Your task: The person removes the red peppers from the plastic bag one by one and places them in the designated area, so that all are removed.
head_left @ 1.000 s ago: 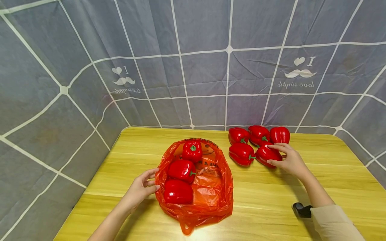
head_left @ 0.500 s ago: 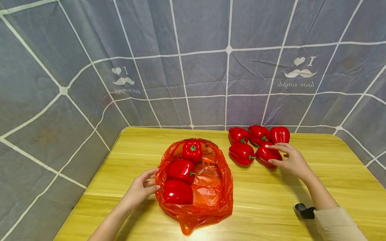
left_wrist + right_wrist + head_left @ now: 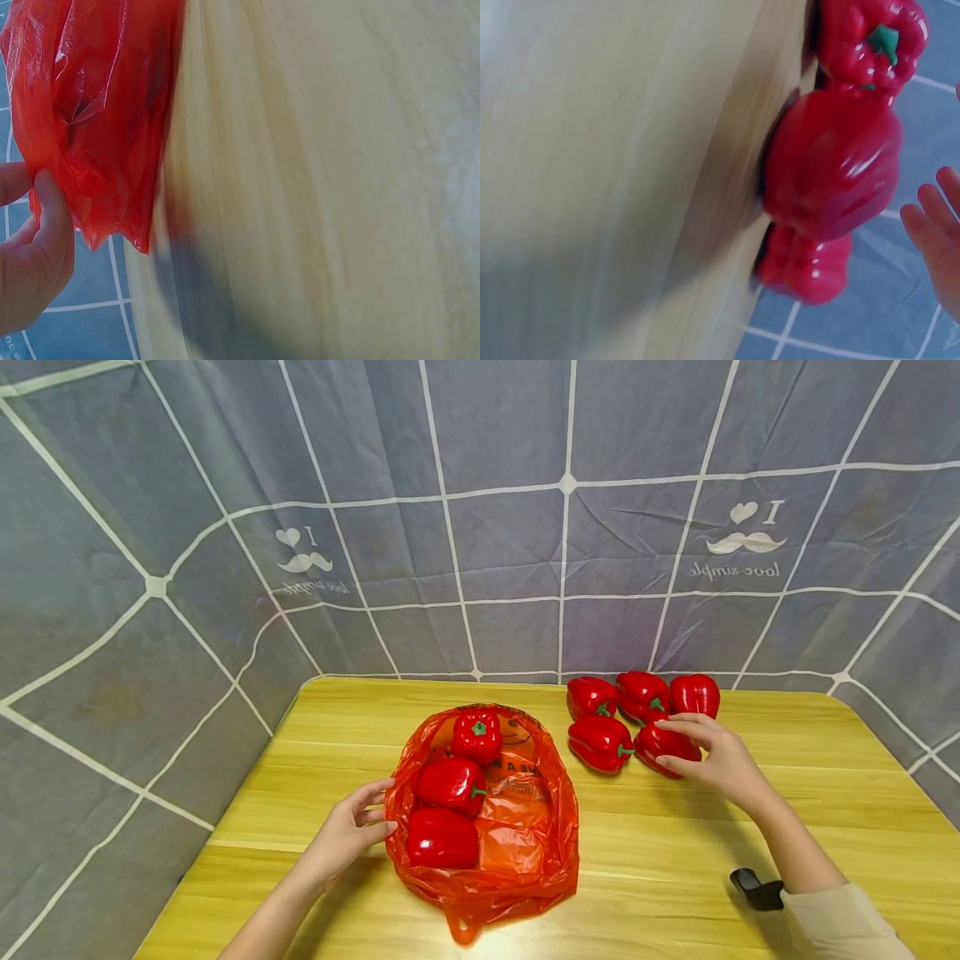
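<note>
My left hand (image 3: 341, 835) holds the left edge of a red plastic bag (image 3: 564, 827), thumb and fingers at its rim. In the left wrist view the fingers (image 3: 52, 206) lie against the thin film of the bag. The bag's mouth is spread wide. Three red bell peppers show along its left side, among them a middle pepper (image 3: 450, 783) with a green stem. My right hand (image 3: 720, 764) hovers over the nearest bell pepper (image 3: 663, 745) of a group, fingers parted and relaxed. In the right wrist view a gap separates the fingers from this pepper (image 3: 832, 161).
Around that pepper lie several more red bell peppers, including a front-left pepper (image 3: 600, 743) and a back-right pepper (image 3: 694, 693). They rest on a wooden table (image 3: 645, 877) near its back edge. A grey grid-patterned cloth (image 3: 510, 552) hangs behind. A black device (image 3: 756, 889) sits by the right sleeve.
My right hand has shifted only slightly over the same bell pepper, most recently a little to the left. The left hand, the bag and the peppers stay where they were.
</note>
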The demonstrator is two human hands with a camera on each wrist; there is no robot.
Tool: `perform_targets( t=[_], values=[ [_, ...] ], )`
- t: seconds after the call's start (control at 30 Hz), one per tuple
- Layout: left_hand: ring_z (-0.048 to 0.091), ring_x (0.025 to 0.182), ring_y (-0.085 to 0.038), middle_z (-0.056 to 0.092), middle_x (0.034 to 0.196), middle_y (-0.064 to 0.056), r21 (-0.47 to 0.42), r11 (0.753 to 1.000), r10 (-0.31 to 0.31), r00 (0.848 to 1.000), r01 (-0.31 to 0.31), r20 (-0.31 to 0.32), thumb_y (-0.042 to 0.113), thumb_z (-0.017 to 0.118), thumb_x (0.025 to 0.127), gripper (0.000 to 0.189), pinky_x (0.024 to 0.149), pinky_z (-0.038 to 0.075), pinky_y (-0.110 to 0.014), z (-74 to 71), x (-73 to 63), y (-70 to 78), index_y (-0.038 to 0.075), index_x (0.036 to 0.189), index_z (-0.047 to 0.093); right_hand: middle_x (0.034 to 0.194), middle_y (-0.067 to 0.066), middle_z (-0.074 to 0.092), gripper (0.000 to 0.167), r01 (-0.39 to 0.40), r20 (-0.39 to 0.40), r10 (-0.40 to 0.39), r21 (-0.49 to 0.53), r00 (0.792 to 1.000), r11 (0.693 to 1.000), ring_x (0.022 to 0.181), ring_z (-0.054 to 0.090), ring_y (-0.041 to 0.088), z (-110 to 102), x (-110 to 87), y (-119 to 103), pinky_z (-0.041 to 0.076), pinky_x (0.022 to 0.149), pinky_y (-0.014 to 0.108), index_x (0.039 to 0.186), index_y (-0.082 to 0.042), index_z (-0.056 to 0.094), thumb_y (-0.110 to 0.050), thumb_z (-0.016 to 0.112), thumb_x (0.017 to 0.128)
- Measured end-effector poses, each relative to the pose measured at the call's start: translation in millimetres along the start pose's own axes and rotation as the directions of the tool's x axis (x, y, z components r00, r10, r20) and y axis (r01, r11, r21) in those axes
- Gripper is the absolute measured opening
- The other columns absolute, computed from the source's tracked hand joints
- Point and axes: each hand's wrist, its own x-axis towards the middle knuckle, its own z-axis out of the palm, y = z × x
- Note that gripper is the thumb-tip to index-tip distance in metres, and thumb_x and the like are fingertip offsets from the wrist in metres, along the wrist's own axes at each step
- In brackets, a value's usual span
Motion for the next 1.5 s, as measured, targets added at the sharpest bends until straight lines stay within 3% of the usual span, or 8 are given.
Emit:
perform_targets(
  t=[0.17,0.43,0.63,0.87,1.07,1.3,1.5],
  values=[
    [0.057,0.105,-0.033,0.044,0.125,-0.028,-0.004,1.000,0.009,1.000,-0.009,0.016,-0.009,0.058,0.082,0.058,0.076,0.053,-0.030,-1.2,-0.2,-1.2,-0.006,0.136,0.037,0.109,0.012,0.060,0.044,0.028,0.009,-0.028,0.016,1.000,0.999,0.102,0.046,0.000,6,-0.6,-10,0.032,0.084,0.003,0.107,0.000,0.067,-0.005,0.082,0.066],
    [0.057,0.105,-0.033,0.044,0.125,-0.027,-0.004,1.000,0.005,1.000,-0.005,0.009,-0.009,0.058,0.082,0.058,0.076,0.053,-0.031,-0.7,-0.2,-1.0,-0.006,0.136,0.037,0.110,0.005,0.059,0.046,0.103,0.023,-0.105,0.080,0.994,0.991,0.104,0.048,0.001,17,-2.1,-26,0.034,0.087,0.005,0.108,-0.005,0.068,-0.001,0.082,0.064],
    [0.057,0.105,-0.033,0.045,0.125,-0.026,-0.002,1.000,-0.003,1.000,0.003,-0.007,-0.010,0.058,0.082,0.057,0.075,0.053,-0.031,0.2,0.3,-0.6,-0.005,0.135,0.039,0.113,0.010,0.059,0.048,0.148,0.022,-0.153,0.144,0.988,0.978,0.105,0.049,0.009,24,-0.4,-45,0.039,0.085,0.008,0.108,-0.004,0.068,0.000,0.083,0.063],
    [0.057,0.105,-0.033,0.045,0.125,-0.026,0.001,1.000,0.000,1.000,0.000,-0.005,-0.010,0.058,0.082,0.057,0.075,0.053,-0.030,-0.1,1.0,-1.8,-0.005,0.135,0.039,0.116,0.002,0.059,0.047,0.146,0.094,-0.163,0.164,0.982,0.976,0.107,0.052,0.011,38,0.4,-64,0.044,0.084,0.018,0.111,-0.012,0.068,-0.010,0.083,0.067],
    [0.057,0.105,-0.032,0.044,0.125,-0.027,0.002,1.000,0.000,1.000,0.000,-0.002,-0.010,0.057,0.082,0.057,0.075,0.053,-0.030,-0.1,1.6,-3.3,-0.005,0.136,0.038,0.119,0.001,0.058,0.042,0.154,0.156,-0.194,0.242,0.968,0.958,0.111,0.052,0.016,55,3.0,-78,0.044,0.090,0.022,0.111,-0.008,0.067,-0.014,0.080,0.072],
    [0.058,0.104,-0.032,0.044,0.126,-0.027,0.008,1.000,0.005,1.000,-0.005,0.000,-0.010,0.057,0.082,0.057,0.075,0.053,-0.030,0.4,2.6,-4.7,-0.005,0.136,0.038,0.118,0.007,0.059,0.041,0.123,0.215,-0.189,0.284,0.958,0.951,0.114,0.051,0.023,75,4.0,-94,0.044,0.092,0.047,0.113,-0.013,0.068,-0.019,0.079,0.074],
    [0.058,0.104,-0.032,0.044,0.125,-0.027,0.007,1.000,0.007,1.000,-0.007,-0.003,-0.010,0.057,0.082,0.057,0.075,0.053,-0.030,0.9,2.4,-5.5,-0.005,0.136,0.038,0.118,0.001,0.058,0.040,0.148,0.248,-0.235,0.323,0.940,0.935,0.111,0.053,0.020,96,2.5,-108,0.046,0.090,0.041,0.114,-0.015,0.067,-0.017,0.078,0.075]
  ],
)
